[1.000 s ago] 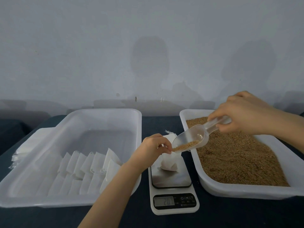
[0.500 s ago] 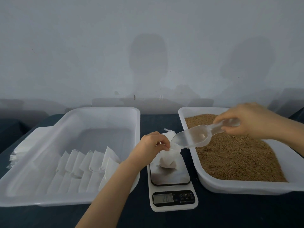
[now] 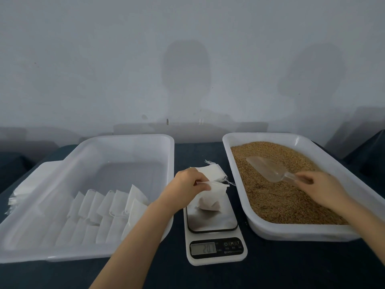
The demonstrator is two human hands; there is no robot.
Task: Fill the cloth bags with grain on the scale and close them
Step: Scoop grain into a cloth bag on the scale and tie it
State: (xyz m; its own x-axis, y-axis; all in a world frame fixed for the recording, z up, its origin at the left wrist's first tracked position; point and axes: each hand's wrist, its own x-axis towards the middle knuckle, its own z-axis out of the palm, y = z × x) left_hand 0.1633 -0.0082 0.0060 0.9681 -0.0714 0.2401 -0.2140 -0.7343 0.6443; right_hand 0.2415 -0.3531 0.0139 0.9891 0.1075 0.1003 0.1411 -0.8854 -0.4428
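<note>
A small white cloth bag (image 3: pixel 210 200) with grain in its bottom stands on the steel plate of a white digital scale (image 3: pixel 214 236). My left hand (image 3: pixel 185 188) pinches the bag's upper edge. A clear plastic scoop (image 3: pixel 265 168) lies empty on the brown grain (image 3: pixel 277 197) inside the right white tub (image 3: pixel 291 230). My right hand (image 3: pixel 320 187) rests at the scoop's handle end, fingers loosely around it. The scale display shows digits I cannot read for sure.
A white tub (image 3: pixel 52 253) on the left holds several closed cloth bags (image 3: pixel 108 207) in rows. A stack of flat empty bags (image 3: pixel 16 195) lies left of that tub. Everything stands on a dark table top against a grey wall.
My right hand emptied the scoop over the bag, then swung it right and laid it down on the grain. My left hand kept its hold on the bag's top.
</note>
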